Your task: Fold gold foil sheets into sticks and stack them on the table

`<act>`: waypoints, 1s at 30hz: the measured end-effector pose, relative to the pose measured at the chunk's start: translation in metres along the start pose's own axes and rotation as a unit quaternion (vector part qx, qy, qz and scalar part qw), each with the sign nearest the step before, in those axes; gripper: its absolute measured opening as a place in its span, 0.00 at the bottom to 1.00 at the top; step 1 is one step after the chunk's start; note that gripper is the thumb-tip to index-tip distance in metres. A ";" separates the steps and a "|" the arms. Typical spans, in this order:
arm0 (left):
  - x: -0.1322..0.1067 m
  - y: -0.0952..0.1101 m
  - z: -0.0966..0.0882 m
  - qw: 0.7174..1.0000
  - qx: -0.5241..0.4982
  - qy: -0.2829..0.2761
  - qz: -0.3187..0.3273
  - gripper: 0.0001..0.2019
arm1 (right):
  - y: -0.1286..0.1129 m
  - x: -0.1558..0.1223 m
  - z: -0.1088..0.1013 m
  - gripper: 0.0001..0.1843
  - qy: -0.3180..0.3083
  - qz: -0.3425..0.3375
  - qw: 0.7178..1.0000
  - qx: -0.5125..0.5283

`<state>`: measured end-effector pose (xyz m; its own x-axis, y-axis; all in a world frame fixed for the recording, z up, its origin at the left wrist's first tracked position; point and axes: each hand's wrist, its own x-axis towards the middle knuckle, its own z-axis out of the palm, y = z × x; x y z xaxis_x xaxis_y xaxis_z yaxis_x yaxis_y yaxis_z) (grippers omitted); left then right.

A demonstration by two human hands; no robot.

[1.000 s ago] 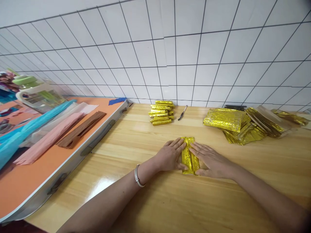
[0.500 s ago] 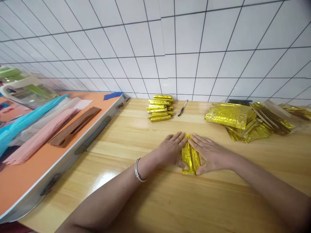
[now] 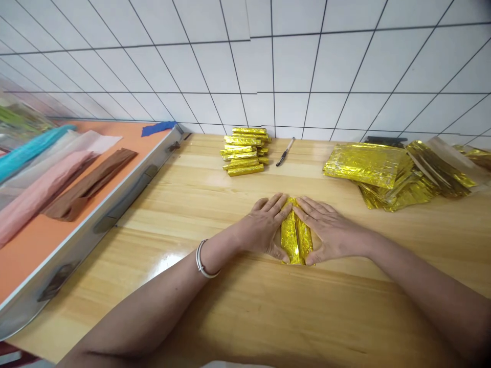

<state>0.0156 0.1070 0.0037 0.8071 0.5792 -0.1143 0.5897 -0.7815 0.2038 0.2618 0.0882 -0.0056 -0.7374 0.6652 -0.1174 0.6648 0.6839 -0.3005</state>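
Note:
A folded gold foil piece [image 3: 294,236] lies on the wooden table [image 3: 215,214], long side pointing away from me. My left hand [image 3: 264,225] lies flat along its left side, fingers stretched out and pressing the foil's edge. On the other side my right hand [image 3: 326,231] does the same, fingers flat. The fingertips of both hands nearly meet over the far end of the foil. A bangle sits on my left wrist.
A stack of folded gold foil bars [image 3: 244,151] stands at the back of the table, a pen [image 3: 284,152] beside it. Loose gold foil sheets [image 3: 387,171] are piled at the back right. An orange board [image 3: 46,225] with pink, brown and blue tissue strips lies left.
My hands have drawn closer together over the far end of the foil, covering more of it. The view has tilted down, so everything sits higher up the table.

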 end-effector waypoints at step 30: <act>-0.026 0.025 -0.001 0.993 -0.036 0.005 0.109 0.24 | -0.002 0.003 0.002 0.65 -0.014 0.019 1.000 -0.004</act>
<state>0.0087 0.0728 0.0131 0.9150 0.4002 -0.0510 0.3969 -0.8704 0.2914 0.2580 0.0883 -0.0070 -0.7152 0.6816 -0.1545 0.6927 0.6616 -0.2872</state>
